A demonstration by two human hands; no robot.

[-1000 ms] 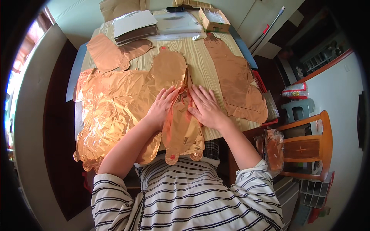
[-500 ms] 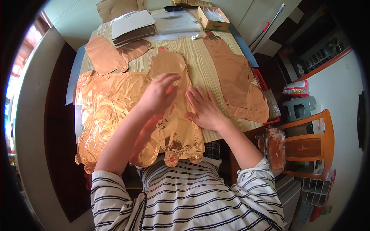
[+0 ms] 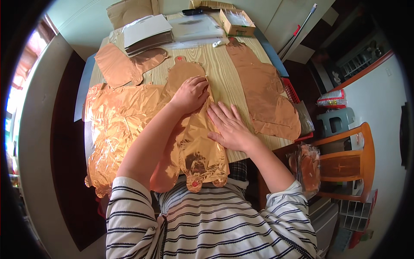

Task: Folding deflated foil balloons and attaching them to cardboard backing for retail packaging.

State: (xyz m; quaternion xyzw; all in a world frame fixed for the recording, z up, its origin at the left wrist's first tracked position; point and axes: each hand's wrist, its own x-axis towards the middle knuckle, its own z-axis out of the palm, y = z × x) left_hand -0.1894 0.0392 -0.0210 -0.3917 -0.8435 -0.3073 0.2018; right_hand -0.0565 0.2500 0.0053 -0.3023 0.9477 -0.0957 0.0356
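Note:
A flat, uninflated copper-coloured foil balloon [image 3: 202, 149] lies lengthwise in front of me, its lower end hanging over the table's near edge. My left hand [image 3: 191, 94] rests on its upper part, fingers curled and pressed together at the balloon's right edge. Lower down, my right hand [image 3: 231, 127] lies flat with fingers stretched out, partly on the foil and partly on the wood. To the left spreads a larger, crinkled foil sheet of the same colour [image 3: 120, 116], which my left forearm crosses. What lies under my left fingertips is hidden.
Two more flat foil pieces lie on the table, a folded one [image 3: 116, 67] far left and a long one [image 3: 263, 86] at right. Behind stand a stack of boards [image 3: 148, 32], clear plastic sleeves [image 3: 196, 30] and a small carton [image 3: 237, 23]. A wooden chair [image 3: 345, 166] stands at right.
My left hand has come down onto the foil and moved right to the balloon's edge, its fingers closing. My right hand has stayed nearly in place, shifting slightly down.

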